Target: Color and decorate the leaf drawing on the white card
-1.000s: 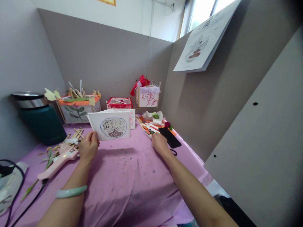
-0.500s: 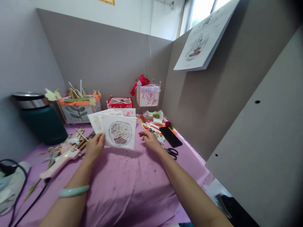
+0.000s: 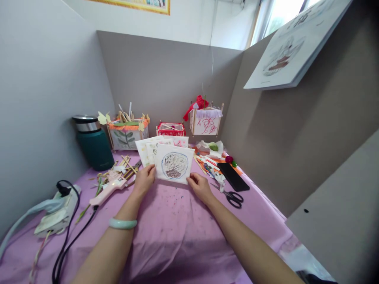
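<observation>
Several white square cards with drawings are fanned out above the purple cloth (image 3: 171, 221). The front card (image 3: 174, 163) shows a dark textured drawing inside a blue circle; behind it, cards with green and pink marks (image 3: 148, 148) partly show. My left hand (image 3: 145, 179) pinches the lower left edges of the cards, thumb at the front card's side. My right hand (image 3: 199, 185) has thumb and fingers closed on the front card's lower right corner. A pale green bangle (image 3: 122, 224) circles my left wrist.
Left are a teal bottle (image 3: 94, 150), a pink glue gun (image 3: 108, 191) with sticks beside it, and a power strip (image 3: 59, 213). Right lie scissors (image 3: 233, 197) and a black phone (image 3: 233, 176). Decorated boxes (image 3: 207, 122) are at the back.
My right hand has closed on the front card's lower right corner, where before it was apart from it. The whole view has shifted, with things appearing farther right.
</observation>
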`<state>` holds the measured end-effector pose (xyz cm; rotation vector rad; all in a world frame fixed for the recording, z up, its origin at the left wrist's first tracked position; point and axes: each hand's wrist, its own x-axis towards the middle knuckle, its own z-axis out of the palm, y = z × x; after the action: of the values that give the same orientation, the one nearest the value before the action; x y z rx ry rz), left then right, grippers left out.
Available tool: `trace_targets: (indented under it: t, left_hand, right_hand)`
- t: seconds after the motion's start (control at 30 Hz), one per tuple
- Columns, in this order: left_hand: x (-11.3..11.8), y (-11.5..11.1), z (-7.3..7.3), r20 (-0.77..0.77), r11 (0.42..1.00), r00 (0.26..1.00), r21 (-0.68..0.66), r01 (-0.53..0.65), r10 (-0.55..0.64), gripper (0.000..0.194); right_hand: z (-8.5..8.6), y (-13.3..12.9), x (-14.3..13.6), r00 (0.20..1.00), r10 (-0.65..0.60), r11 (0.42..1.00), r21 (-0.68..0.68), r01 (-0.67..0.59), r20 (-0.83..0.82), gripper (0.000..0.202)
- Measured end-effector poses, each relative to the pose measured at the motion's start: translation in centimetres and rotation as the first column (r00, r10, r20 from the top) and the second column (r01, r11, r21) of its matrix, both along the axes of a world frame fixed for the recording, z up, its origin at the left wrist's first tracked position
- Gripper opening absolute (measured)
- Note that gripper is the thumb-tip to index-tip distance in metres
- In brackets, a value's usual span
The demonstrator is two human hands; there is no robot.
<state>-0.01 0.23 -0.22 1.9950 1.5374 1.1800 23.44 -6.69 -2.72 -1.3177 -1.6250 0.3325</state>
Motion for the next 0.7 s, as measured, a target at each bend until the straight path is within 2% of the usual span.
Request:
trace_targets:
  t: [0.13,0.2,0.27,0.37,0.43,0.5,0.57,0.6,0.63,0.7]
  left_hand:
    - [0.5,-0.1,0.0,0.069,0.991,0.989,-0.017,0.134,-0.132,0.047]
    - [0.7,-0.4,0.2,0.15,0.97,0.96,-0.02,0.241,-0.235,0.054]
    - [0.9,-0.8,0.3,0.267,0.932,0.902,-0.029,0.36,-0.34,0.061]
    - [1.0,-1.3,0.3,0.358,0.845,0.809,-0.091,0.527,-0.466,0.058]
    - [1.0,-1.7,0.4,0.352,0.766,0.751,-0.13,0.63,-0.558,0.056]
    - [1.2,-2.2,0.6,0.336,0.667,0.672,-0.149,0.73,-0.661,0.063]
    - [1.7,-2.8,0.8,0.312,0.572,0.595,-0.171,0.802,-0.741,0.066]
    - [2.0,-3.1,0.9,0.301,0.548,0.576,-0.181,0.817,-0.76,0.064]
    - [2.4,-3.3,0.9,0.289,0.548,0.58,-0.189,0.815,-0.762,0.059]
    - [3.0,-3.4,0.8,0.274,0.61,0.641,-0.197,0.767,-0.717,0.045]
  right_hand:
    - [0.4,-0.8,-0.5,0.998,0.011,0.996,0.091,-0.017,0.066,0.017]
    - [0.7,-1.4,-1.1,0.98,0.067,0.984,0.15,-0.096,0.187,0.014]
    - [0.8,-2.0,-1.9,0.927,0.116,0.958,0.205,-0.199,0.356,0.013]
    - [0.7,-2.3,-2.9,0.856,0.109,0.935,0.239,-0.26,0.505,0.012]
    - [0.6,-2.3,-3.3,0.858,0.049,0.947,0.25,-0.203,0.512,0.013]
    - [0.4,-2.0,-3.3,0.864,-0.006,0.961,0.242,-0.134,0.503,0.013]
    - [0.2,-1.7,-3.3,0.858,-0.007,0.97,0.214,-0.12,0.513,0.014]
    - [0.1,-1.6,-3.2,0.851,0.01,0.972,0.195,-0.132,0.525,0.014]
    - [0.0,-1.5,-3.3,0.843,0.032,0.973,0.178,-0.15,0.537,0.015]
    - [-0.1,-1.4,-3.3,0.829,0.076,0.97,0.15,-0.19,0.554,0.018]
